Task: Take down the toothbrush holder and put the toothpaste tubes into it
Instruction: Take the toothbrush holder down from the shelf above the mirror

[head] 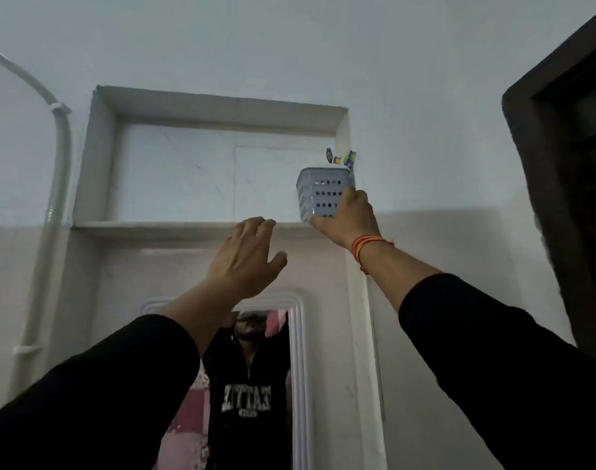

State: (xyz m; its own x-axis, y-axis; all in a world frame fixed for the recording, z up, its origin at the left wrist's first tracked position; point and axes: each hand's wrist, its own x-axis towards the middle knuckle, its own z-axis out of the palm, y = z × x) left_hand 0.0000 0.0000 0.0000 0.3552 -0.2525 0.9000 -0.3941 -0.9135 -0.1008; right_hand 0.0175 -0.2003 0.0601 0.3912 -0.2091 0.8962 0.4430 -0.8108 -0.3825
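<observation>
Your right hand (345, 215) grips the toothbrush holder (320, 193) at the shelf (154, 226) edge (brushes inside); your left hand (245, 257), spread empty, is just beside. Lowering and toothpaste remain.

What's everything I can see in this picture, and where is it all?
Toothbrush holder: one, pale grey, perforated, right end of the niche, tilted.
Toothbrushes: a few colourful tips, count unclear, in the holder.
Wall niche: one, marble-lined, above the mirror.
Mirror: one, white frame, below the ledge.
Pipe: one, grey-white, left wall.
Door frame: one, dark brown, far right.
Wrist threads: orange-red, right wrist.
Left hand: open, below the ledge.
Right hand: grip on the holder.
</observation>
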